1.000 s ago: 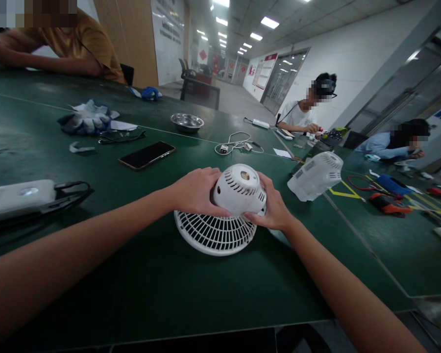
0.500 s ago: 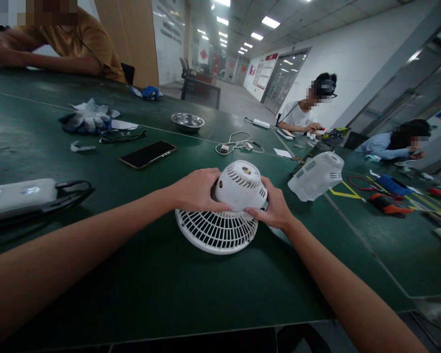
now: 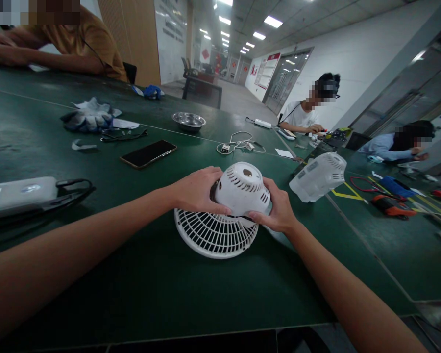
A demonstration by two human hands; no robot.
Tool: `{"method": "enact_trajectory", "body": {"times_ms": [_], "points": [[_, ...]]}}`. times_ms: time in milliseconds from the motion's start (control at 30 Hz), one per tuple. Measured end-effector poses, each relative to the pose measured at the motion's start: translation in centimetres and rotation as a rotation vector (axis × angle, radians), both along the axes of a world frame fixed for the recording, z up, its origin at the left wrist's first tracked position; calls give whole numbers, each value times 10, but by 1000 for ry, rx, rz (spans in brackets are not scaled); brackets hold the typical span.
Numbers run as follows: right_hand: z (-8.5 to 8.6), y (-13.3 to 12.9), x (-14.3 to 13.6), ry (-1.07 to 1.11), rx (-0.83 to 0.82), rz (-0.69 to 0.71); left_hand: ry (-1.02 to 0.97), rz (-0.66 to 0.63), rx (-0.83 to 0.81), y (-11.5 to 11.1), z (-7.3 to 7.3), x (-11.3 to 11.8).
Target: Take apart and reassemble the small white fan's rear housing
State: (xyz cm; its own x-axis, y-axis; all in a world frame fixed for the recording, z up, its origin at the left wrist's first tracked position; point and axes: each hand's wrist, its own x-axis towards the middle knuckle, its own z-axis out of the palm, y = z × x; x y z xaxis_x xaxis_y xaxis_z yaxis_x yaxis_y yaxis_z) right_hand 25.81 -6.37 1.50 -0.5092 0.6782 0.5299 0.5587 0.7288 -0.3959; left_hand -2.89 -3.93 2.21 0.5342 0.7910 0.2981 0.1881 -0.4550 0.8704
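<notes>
A white slotted motor cover (image 3: 245,189) with a hole in its top sits over the back of a round white fan grille (image 3: 215,238), which lies on the green table. My left hand (image 3: 201,189) grips the cover's left side, thumb along its lower front edge. From the right, my right hand (image 3: 278,208) holds the same cover with its thumb at the front rim. A dark gap shows under the cover near both thumbs. What lies beneath the cover is hidden.
Left lie a phone (image 3: 149,154), gloves (image 3: 91,116) and a white device (image 3: 20,196). Behind are a metal bowl (image 3: 188,120) and a coiled cable (image 3: 238,144). A white plastic housing (image 3: 319,177) and an orange tool (image 3: 393,206) lie right. Other people sit around the table.
The motor cover has tilted slightly in my hands, and the dark gap beneath its edge shows more. Both hands keep their hold. The whole view has shifted a little.
</notes>
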Motion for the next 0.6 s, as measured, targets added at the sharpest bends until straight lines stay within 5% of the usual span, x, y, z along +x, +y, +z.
{"method": "enact_trajectory", "body": {"times_ms": [233,600], "points": [[-2,-2,-3,27,-36,-38,150,16,179,2,0,-1],[1,-3,-8,22,-109,-25,170,-8,209,3,1,-1]]}}
